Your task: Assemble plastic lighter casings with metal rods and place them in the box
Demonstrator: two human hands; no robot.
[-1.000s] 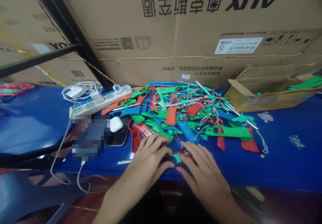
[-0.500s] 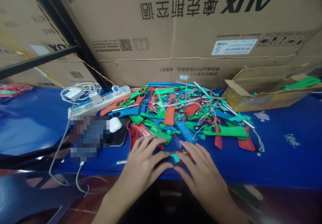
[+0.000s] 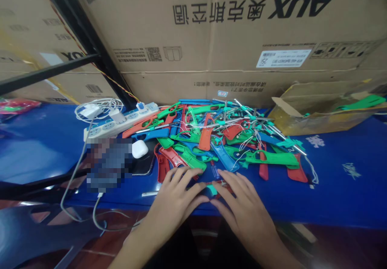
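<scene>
- Big cardboard box (image 3: 242, 39) behind the work: "AUX" in bold black, printed upside down, w/ a row of Chinese chars beside it, also upside down.
- White label (image 3: 282, 58) on box, right side: barcode-type print, too small to read.
- QR-type code (image 3: 152, 54) and icons on box, left side; one line of small Chinese text lower down, not legible.
- More boxes at far left, w/ part of a black logo, blurred and cut by black bar (image 3: 45, 73).
- White chars printed on blue table (image 3: 332, 196), right side; smeared, unreadable.
- Left hand (image 3: 178, 196): thumb and forefinger closed on left end of small red-and-teal piece (image 3: 213, 189), other fingers spread on table.
- Right hand (image 3: 242, 204): thumb and forefinger pinched on right end of same piece, other fingers fanned out.
- Piece at near edge of table, between both hands, just in front of pile of plastic parts (image 3: 217, 140); mostly covered by fingers, shape hard to tell.
- Pile: red, green, blue flat parts tangled w/ metal pins and thin wire; single items hard to separate.
- Power strip (image 3: 121, 121) left of pile, chargers plugged in, cables running off table edge.
- White earbud case (image 3: 139, 149) beside a pixelated patch (image 3: 109, 164); what lies under patch can't be told.
- Open carton (image 3: 317, 111) at right, green part sticking out, cut off by frame edge.
- Loose metal pin (image 3: 149, 194) just left of left hand.
</scene>
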